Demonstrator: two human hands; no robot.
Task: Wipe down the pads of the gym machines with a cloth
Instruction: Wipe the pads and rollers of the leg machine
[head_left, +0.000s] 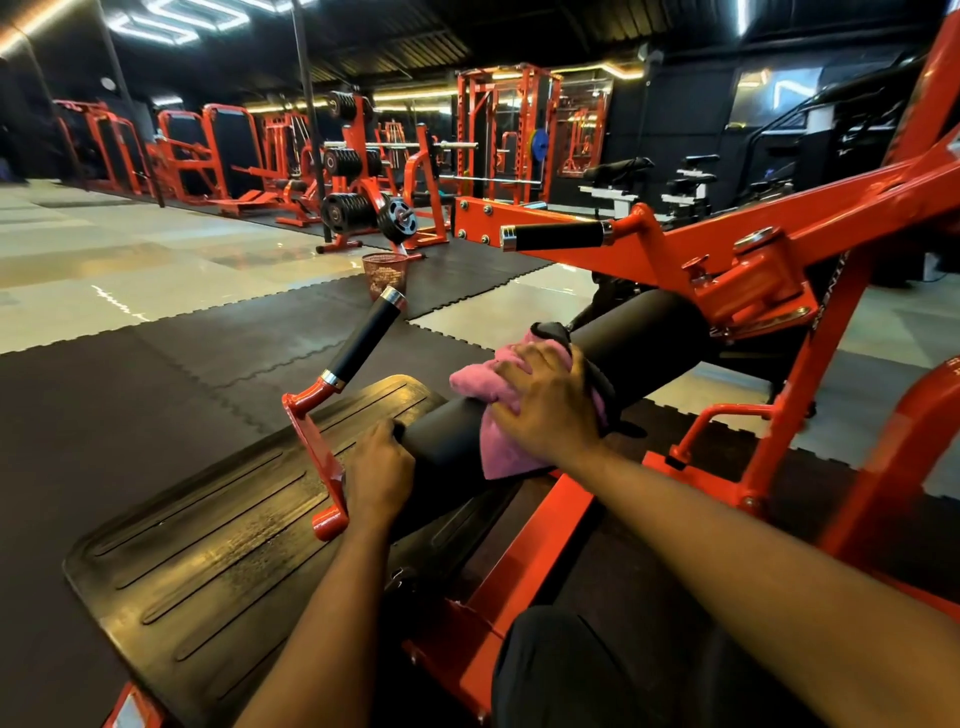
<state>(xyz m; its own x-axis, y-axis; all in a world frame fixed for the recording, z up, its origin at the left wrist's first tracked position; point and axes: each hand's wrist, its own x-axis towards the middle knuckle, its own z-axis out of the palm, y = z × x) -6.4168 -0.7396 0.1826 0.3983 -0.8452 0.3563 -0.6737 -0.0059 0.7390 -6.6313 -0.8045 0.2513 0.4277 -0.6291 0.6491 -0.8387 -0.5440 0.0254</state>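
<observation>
A long black roller pad (639, 343) runs from the centre towards the upper right on an orange gym machine (769, 244). A pink cloth (498, 447) is draped over the pad's middle. My right hand (545, 405) lies on top of the cloth with its fingers curved around it and the pad. My left hand (378, 467) grips the near end of the pad, its fingers wrapped around the end and partly hidden.
A ribbed black footplate (218, 540) lies below the pad. An orange bracket with a black grip handle (363, 338) stands just left of my left hand. A second grip handle (556, 236) is above. A mesh bin (385, 270) and weight racks (358, 208) stand beyond.
</observation>
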